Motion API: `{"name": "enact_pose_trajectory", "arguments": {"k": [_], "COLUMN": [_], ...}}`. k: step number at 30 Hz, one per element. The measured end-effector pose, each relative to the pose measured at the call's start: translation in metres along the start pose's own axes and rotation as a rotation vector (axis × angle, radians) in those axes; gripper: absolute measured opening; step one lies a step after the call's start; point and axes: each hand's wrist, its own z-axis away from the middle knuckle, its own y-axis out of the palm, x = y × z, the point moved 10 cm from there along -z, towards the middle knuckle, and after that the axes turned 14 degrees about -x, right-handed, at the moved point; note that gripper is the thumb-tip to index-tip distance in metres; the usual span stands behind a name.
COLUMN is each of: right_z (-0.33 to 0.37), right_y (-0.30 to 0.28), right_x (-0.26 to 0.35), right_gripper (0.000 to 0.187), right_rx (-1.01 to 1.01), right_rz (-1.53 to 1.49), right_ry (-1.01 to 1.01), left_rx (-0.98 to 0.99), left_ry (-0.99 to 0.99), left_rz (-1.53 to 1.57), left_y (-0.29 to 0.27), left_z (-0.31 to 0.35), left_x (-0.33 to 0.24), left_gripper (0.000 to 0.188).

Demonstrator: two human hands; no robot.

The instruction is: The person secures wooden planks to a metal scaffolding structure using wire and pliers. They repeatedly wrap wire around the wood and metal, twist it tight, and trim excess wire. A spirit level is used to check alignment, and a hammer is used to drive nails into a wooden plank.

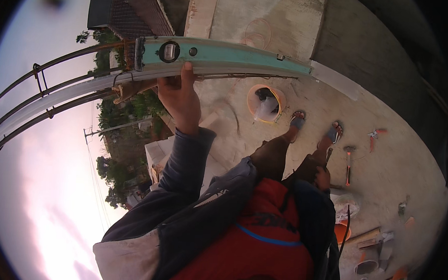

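Note:
My left hand (178, 94) reaches forward in a dark blue sleeve and grips a long teal spirit level (228, 56) from below, thumb up on its side. The level lies along a white strip (333, 80) and a set of tied steel bars (44, 87) that run off to the left. My right hand (323, 178) hangs low beside my knee with its fingers curled; whether it holds anything is not visible. My sandalled feet (316, 125) stand on the concrete floor below.
An orange bucket (266, 104) with a white bag in it stands on the floor by my feet. A hammer (348, 164) and red-handled pliers (375, 134) lie to the right. Pale blocks (157, 157) sit at the slab edge; rubble and an orange tub (342, 231) lie at lower right.

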Motion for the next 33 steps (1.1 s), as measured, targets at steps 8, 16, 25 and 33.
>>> {"name": "enact_pose_trajectory", "arguments": {"k": [8,16,25,33], "right_z": [0.016,-0.027,0.301,0.392], "right_y": [-0.025,-0.07,0.164,0.299], "right_x": [0.025,0.088,0.169,0.004], "right_gripper": [0.032,0.021,0.029,0.039], "right_rx": [-0.049,-0.01,0.648,0.939], "right_rz": [0.142,0.54,0.729,1.159], "right_ry": [0.013,-0.42,-0.455,-0.478], "left_rx": [-0.009,0.027,0.185,-0.478], "left_ry": [-0.063,-0.312,-1.445,-1.061], "left_rz": [0.061,-0.015,0.317,0.702], "left_y": [-0.003,-0.038,-0.147,-0.33], "left_z": [0.002,0.071,0.343,0.342], "left_x": [0.012,0.054,0.205,0.203], "left_gripper": [0.04,0.058,0.048,0.03]}}
